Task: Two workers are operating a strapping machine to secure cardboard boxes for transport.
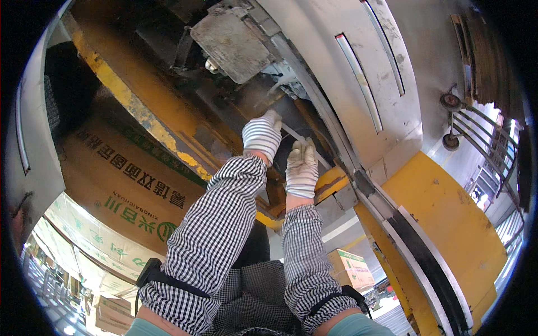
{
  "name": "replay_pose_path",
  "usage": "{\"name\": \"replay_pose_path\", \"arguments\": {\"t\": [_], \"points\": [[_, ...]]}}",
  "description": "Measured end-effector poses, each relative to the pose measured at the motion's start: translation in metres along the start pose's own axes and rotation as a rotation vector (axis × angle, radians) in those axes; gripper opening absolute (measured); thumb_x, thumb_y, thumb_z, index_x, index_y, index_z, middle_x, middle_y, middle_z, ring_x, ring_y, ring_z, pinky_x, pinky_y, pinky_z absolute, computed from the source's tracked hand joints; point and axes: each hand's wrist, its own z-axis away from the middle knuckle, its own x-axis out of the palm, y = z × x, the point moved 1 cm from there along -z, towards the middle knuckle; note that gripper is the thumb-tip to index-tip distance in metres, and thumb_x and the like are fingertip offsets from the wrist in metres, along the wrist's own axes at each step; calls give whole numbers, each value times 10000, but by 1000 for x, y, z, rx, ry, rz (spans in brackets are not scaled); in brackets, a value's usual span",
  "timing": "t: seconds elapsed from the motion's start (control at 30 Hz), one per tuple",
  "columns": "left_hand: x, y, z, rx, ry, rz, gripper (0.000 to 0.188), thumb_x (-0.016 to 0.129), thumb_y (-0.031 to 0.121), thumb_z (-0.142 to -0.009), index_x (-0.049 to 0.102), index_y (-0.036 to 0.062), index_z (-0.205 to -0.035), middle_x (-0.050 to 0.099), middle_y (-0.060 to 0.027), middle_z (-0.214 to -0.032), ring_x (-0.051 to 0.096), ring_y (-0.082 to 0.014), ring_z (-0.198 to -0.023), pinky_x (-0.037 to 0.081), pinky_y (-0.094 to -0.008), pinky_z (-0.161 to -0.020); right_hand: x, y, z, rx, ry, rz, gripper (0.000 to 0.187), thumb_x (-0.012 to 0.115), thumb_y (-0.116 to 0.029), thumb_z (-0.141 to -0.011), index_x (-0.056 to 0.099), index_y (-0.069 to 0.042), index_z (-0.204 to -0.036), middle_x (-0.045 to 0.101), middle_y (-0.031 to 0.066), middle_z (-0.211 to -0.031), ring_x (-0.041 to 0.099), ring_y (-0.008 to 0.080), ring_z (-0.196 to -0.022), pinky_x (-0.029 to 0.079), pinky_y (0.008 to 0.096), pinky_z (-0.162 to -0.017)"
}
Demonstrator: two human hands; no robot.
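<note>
Reaching into tight, dirty quarters

The left hand [262, 133] and the right hand [301, 168] work side by side in a narrow opening, between a scuffed yellow frame [134, 109] on one side and a curved silver-grey cover [336, 73] on the other; that squeeze would account for the arms running nearly parallel and the hands sitting so near each other. The left fingers are curled inward, their tips turned away; the right fingers lie close together, extended up the opening. A slim pale bar [291, 131] slants between the hands, its upper part just beside the left one, its middle passing behind the right fingertips; the shadow and the fingers hide the contact, so I cannot tell whether either hand pinches it or merely rests near it.

Both hands wear striped knit gloves, a sensible guard against grime and rough metal edges; checked sleeves [210, 224] cover the forearms, gathered near the wrists, which should keep loose cloth off the dirty parts. A dusty flat plate [232, 45] sits deeper in the bay, well beyond the fingers; a big brown carton [106, 185] stands outside the frame, to the left; a yellow panel [437, 207] flanks the right side, outside the hands' reach space; a wheeled trolley [482, 137] stands farther off, well apart from the work.
</note>
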Motion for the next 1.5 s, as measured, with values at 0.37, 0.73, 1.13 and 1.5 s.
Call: {"name": "replay_pose_path", "arguments": {"t": [0.37, 0.73, 1.13, 1.5], "points": [[-14, -19, 21, -155, 93, 1163, 682, 431, -136, -883, 260, 76, -1508, 266, -189, -1547, 229, -288, -1450, 195, -364, -1176, -6, 0, -92, 77, 225, -566, 261, 422, -215, -1033, 571, -9, -1092, 655, 138, -944, 649, 232, -761, 583, 314, -585], [-19, -19, 18, -126, -23, 1087, 522, 432, -155, -751, 511, 14, -1238, 585, -118, -1186, 577, -222, -1128, 418, -327, -1041, 5, 8, -106, 141, -86, -735, 266, 407, -218, -1037, 581, -18, -1061, 655, 123, -901, 652, 209, -737, 582, 304, -602], [-23, -17, 19, -125, -55, 1101, 549, 456, -138, -751, 488, 14, -1277, 576, -135, -1220, 552, -248, -1184, 402, -356, -1052, 65, 16, -100, 56, -255, -480, 287, 468, -258, -1002, 604, -39, -1127, 646, 126, -1126, 606, 268, -939, 526, 428, -779], [-38, -35, 24, -155, -64, 1044, 558, 494, -101, -798, 457, 21, -1342, 536, -159, -1306, 505, -281, -1251, 365, -361, -1079, 73, 25, -85, 95, 164, -518, 230, 495, -244, -1003, 611, -48, -1039, 666, 118, -944, 640, 234, -853, 545, 343, -708]]}}
